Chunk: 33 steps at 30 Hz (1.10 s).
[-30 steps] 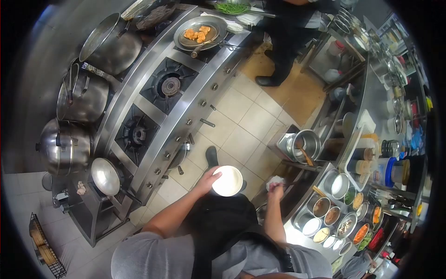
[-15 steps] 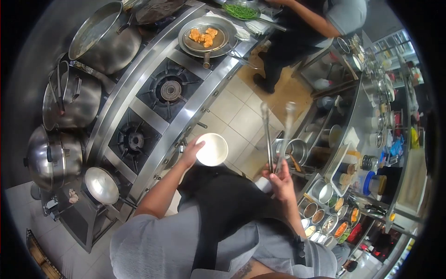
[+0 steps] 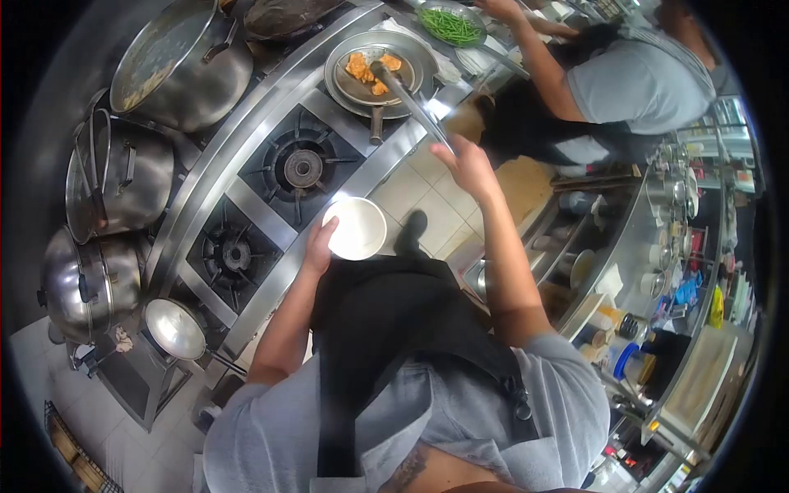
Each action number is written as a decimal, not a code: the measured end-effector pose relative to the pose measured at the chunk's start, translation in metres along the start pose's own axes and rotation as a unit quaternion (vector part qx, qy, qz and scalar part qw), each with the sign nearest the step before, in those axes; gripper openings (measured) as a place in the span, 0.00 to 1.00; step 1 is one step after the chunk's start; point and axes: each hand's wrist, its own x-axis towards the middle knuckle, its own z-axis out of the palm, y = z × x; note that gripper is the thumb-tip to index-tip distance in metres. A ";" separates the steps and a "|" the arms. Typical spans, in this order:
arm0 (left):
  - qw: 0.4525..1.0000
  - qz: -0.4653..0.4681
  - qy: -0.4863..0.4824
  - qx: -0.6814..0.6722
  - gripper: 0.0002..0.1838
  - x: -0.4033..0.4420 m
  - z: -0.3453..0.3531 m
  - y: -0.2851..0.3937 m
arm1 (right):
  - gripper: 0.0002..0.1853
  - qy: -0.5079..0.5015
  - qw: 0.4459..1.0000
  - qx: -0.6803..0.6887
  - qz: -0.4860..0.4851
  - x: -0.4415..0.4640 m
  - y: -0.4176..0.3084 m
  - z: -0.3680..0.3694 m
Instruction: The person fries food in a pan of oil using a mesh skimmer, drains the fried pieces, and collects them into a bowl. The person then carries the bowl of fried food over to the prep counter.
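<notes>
My left hand (image 3: 319, 249) is closed on the rim of a white bowl (image 3: 358, 230), held in front of my apron with its opening facing up. My right hand (image 3: 470, 168) grips metal tongs (image 3: 417, 108) stretched out over the stove's edge. The tongs' tips are at several browned, cooked pieces (image 3: 358, 69) in a round strainer (image 3: 380, 92) with a handle. I cannot tell whether the tips pinch a piece. Under the strainer sits a wide metal pan (image 3: 429, 64).
Gas burners (image 3: 302, 168) lie left of my hands, with large pots (image 3: 177, 74) behind them. A pan of green beans (image 3: 450, 25) is at the top. A co-worker (image 3: 633, 78) stands at the upper right. Shelves and a counter (image 3: 633, 222) run along the right.
My right hand has moved up and forward, bringing the tongs from above the floor to the cooked pieces. The bowl has shifted slightly up and left. The co-worker shows more fully.
</notes>
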 end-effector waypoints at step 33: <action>0.937 0.186 0.293 0.049 0.27 0.219 0.000 0.094 | 0.26 -0.171 0.975 0.055 0.128 0.169 0.067 -0.073</action>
